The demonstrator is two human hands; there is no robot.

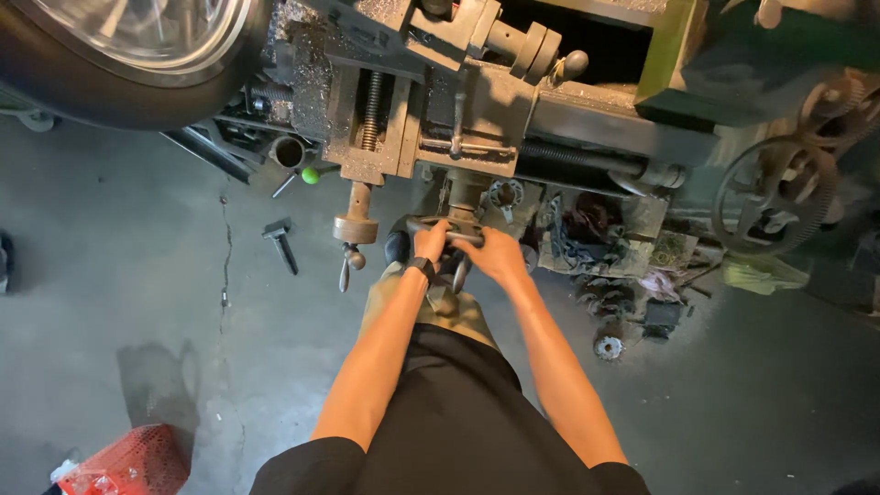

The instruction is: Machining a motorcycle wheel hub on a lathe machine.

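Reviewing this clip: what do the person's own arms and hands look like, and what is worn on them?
Both forearms are bare from the short black sleeves down. The left hand has a dark band around its wrist, like a watch or strap; its face is not visible. The right hand is bare, with no glove or ring that can be made out.

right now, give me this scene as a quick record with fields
left hand: left hand grips the handwheel
right hand: right hand on the same handwheel's right side
machine: metal lathe carriage, lead screw exposed
nearby: smaller crank handle left of the hands
floor: cracked concrete, red mesh basket at lower left
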